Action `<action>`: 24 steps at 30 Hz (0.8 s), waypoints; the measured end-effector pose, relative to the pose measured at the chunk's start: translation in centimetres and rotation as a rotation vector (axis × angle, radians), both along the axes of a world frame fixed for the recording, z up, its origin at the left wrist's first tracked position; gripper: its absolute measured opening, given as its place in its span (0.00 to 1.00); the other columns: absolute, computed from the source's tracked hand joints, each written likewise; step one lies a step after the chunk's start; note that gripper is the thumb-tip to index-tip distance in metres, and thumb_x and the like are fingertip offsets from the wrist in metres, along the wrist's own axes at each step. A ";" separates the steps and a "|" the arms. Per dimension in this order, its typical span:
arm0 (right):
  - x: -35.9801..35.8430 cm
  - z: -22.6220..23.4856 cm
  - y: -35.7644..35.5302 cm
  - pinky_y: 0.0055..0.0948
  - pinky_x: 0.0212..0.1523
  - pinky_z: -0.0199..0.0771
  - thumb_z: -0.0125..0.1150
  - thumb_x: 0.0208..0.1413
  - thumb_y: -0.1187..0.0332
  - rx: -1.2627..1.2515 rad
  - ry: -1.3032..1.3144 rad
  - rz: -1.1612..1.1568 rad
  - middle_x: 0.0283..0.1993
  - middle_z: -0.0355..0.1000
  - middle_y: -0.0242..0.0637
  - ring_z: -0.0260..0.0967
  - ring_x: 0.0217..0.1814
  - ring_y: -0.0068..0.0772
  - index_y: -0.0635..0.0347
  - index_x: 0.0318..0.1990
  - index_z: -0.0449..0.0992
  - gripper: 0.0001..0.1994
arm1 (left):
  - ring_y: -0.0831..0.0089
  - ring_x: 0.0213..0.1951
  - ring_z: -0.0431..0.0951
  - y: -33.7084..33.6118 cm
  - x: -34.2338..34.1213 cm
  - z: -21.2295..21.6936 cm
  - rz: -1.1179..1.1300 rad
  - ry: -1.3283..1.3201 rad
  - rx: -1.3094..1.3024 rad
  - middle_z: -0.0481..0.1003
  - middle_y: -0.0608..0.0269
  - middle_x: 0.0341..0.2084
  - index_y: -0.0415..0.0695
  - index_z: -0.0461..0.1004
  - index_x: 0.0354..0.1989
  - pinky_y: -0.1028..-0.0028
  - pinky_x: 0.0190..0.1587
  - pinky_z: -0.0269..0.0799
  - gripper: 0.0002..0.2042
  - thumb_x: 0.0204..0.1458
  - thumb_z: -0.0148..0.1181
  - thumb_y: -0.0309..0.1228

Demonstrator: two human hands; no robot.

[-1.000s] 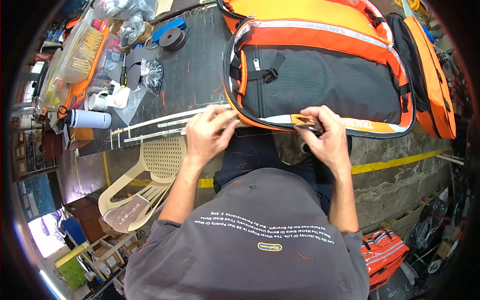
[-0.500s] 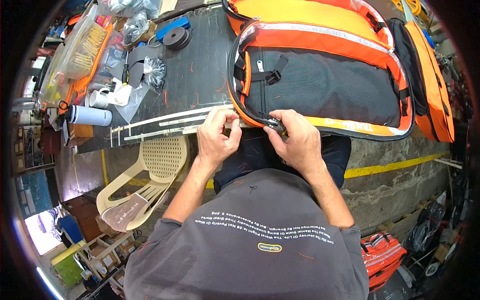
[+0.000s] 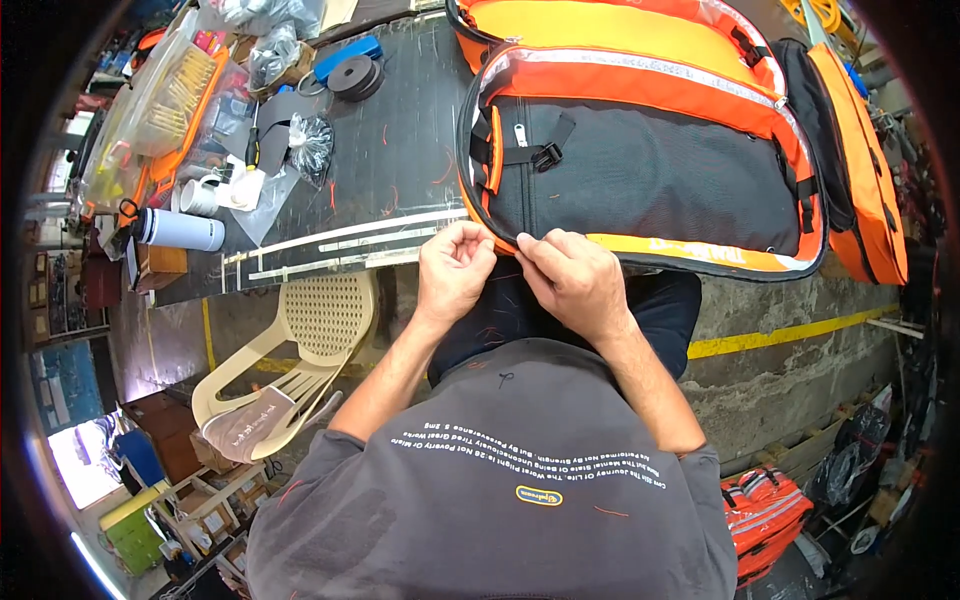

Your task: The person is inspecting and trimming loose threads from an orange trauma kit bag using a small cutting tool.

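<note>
An open orange and black bag (image 3: pixel 650 170) lies on the dark work table, its near edge bound in black piping and zipper tape. At that edge's left corner, my left hand (image 3: pixel 455 275) is closed, thumb and fingertips pinched together; whatever they grip is too small to make out. Just to its right, my right hand (image 3: pixel 575 285) is curled closed with its fingertips at the bag's rim. A tiny dark bit shows at those fingertips, but what the hand holds is hidden. A black strap with a buckle (image 3: pixel 547 156) lies across the bag's dark panel.
On the table (image 3: pixel 410 130) are a black tape roll (image 3: pixel 355 77), a screwdriver (image 3: pixel 252 148), a plastic bag of small dark parts (image 3: pixel 309 145), white mugs (image 3: pixel 199 198) and a light bottle (image 3: pixel 180 231). A beige plastic chair (image 3: pixel 325 315) stands below the table's edge at left.
My left hand has moved right and slightly down, closer to the right hand. My right hand has shifted left along the rim, and the dark tool seen in its fingers is now hidden.
</note>
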State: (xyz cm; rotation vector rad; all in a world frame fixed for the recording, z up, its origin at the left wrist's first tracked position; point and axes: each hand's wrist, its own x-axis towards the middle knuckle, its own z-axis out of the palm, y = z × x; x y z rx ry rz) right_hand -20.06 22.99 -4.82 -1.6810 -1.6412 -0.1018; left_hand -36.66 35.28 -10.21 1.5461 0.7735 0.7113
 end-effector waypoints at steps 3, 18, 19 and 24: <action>0.1 -0.3 0.0 0.38 0.31 0.75 0.76 0.55 0.74 -0.005 -0.027 0.015 0.29 0.71 0.35 0.73 0.29 0.39 0.60 0.45 0.83 0.11 | 0.87 0.33 0.74 -0.5 -0.3 -0.9 -0.003 -0.203 -0.270 0.79 0.73 0.36 0.37 0.80 0.45 0.83 0.38 0.71 0.04 0.66 0.67 0.24; 0.3 -0.5 0.2 0.37 0.31 0.74 0.75 0.56 0.73 0.022 -0.070 0.058 0.29 0.69 0.34 0.72 0.28 0.37 0.60 0.43 0.83 0.09 | 0.83 0.43 0.80 -0.6 -0.7 -1.5 0.006 -0.265 -0.461 0.82 0.67 0.42 0.38 0.80 0.46 0.80 0.52 0.76 0.05 0.66 0.68 0.22; 0.3 -0.4 0.2 0.37 0.31 0.74 0.75 0.56 0.73 0.019 -0.072 0.059 0.29 0.69 0.34 0.72 0.28 0.37 0.60 0.43 0.83 0.09 | 0.83 0.44 0.80 -0.6 -0.7 -1.6 0.004 -0.269 -0.455 0.82 0.67 0.42 0.38 0.80 0.46 0.80 0.52 0.76 0.05 0.66 0.68 0.23; 0.2 -0.3 0.2 0.37 0.32 0.74 0.75 0.56 0.74 -0.006 -0.092 0.061 0.29 0.69 0.34 0.73 0.28 0.37 0.61 0.43 0.83 0.09 | 0.83 0.43 0.80 -0.7 -0.7 -1.5 0.008 -0.277 -0.469 0.82 0.68 0.42 0.38 0.79 0.46 0.80 0.51 0.76 0.05 0.66 0.68 0.23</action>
